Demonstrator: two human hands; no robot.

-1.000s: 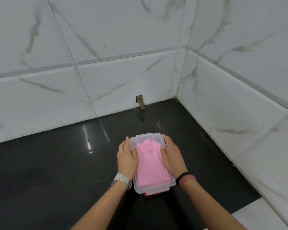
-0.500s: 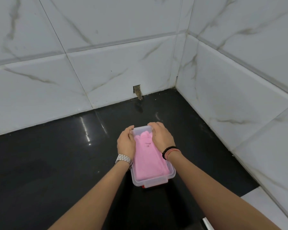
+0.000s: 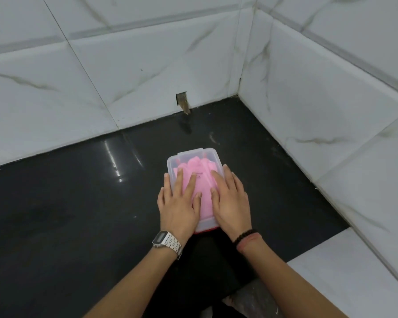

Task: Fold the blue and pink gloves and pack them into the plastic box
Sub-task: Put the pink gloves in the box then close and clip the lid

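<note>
A small clear plastic box (image 3: 217,156) stands on the black floor, its long side pointing away from me. A folded pink glove (image 3: 194,166) fills it and shows through what looks like a clear lid. A red clip (image 3: 206,232) peeks out at the near end. My left hand (image 3: 177,204) lies flat on the box's left half and my right hand (image 3: 230,200) lies flat on its right half. Both have their fingers spread and pointing away from me. No blue glove shows; anything under the pink one is hidden.
White marble-tiled walls meet in a corner at the back right. A small hole (image 3: 182,101) sits low in the back wall. The glossy black floor (image 3: 67,203) spreads to the left. A white tiled ledge (image 3: 354,276) lies at the near right.
Both hands have slid back from the far end of the box toward me and now lie flat on top. The box stays in place; the view has tilted down.
</note>
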